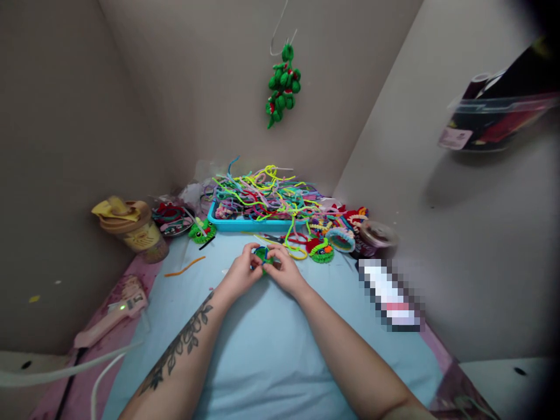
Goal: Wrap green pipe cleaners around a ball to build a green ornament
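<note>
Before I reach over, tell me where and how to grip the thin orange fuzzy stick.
Pinch the thin orange fuzzy stick across its middle, probably from above with your left hand, once it releases the green-and-blue fuzzy piece. The slim, slightly bent stick lies on pale blue cloth, which shows along both sides, leaving fingertips room.

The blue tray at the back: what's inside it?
The blue tray holds a tangled heap of colourful fuzzy strips, some spilling over its rim. Whatever lies buried beneath the heap is covered and cannot be seen.

The hands (243,268) partly hide the green-and-blue piece (262,254).
</note>
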`<state>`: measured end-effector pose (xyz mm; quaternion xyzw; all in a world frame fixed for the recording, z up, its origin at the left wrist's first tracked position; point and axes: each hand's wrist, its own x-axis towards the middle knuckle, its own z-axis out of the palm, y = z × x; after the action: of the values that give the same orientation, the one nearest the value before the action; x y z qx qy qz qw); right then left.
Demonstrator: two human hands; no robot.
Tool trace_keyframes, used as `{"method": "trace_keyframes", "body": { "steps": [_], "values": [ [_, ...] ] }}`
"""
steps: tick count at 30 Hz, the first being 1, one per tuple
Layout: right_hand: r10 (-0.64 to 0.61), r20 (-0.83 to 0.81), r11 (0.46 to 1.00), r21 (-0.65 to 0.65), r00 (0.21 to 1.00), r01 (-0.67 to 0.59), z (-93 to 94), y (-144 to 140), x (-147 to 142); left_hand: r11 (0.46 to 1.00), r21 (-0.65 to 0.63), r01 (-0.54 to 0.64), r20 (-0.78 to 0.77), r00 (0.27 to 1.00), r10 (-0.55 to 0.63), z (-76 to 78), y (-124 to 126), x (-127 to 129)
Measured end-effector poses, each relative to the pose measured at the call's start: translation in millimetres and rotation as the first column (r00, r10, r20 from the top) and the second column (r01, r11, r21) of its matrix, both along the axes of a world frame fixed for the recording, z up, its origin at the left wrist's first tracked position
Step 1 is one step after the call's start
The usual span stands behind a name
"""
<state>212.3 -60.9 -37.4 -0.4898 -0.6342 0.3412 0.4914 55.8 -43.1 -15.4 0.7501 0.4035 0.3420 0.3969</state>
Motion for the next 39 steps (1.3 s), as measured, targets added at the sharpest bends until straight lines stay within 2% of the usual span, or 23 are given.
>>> {"method": "trace_keyframes", "body": {
  "steps": [14, 22, 26, 33, 39],
  "values": [
    [-0.058, 0.084, 0.997, 0.064, 0.995, 0.053, -5.1, 3.3, -2.6, 0.993, 0.107, -0.058, -0.218, 0.973, 0.080, 7.4, -9.9, 5.7],
    [-0.064, 0.066, 0.997, 0.037, 0.996, 0.061, -5.9, 3.2, -1.7, 0.997, 0.055, -0.053, -0.078, 0.995, 0.058, 0.4, -5.2, 4.3],
    [-0.058, 0.066, 0.998, 0.037, 0.996, 0.056, -7.3, 3.7, -2.0, 0.997, 0.071, -0.037, -0.098, 0.994, 0.043, -0.3, -5.4, 3.7],
    [-0.068, 0.088, 0.997, 0.052, 0.994, 0.063, -4.7, 2.7, -3.9, 0.996, 0.058, -0.075, -0.076, 0.994, 0.079, -0.7, -6.0, 5.9],
    [-0.077, 0.082, 0.996, 0.046, 0.994, 0.074, -5.1, 3.3, -1.2, 1.000, -0.023, -0.010, 0.068, 0.998, 0.012, -9.5, -1.0, 6.2]
  ]
}}
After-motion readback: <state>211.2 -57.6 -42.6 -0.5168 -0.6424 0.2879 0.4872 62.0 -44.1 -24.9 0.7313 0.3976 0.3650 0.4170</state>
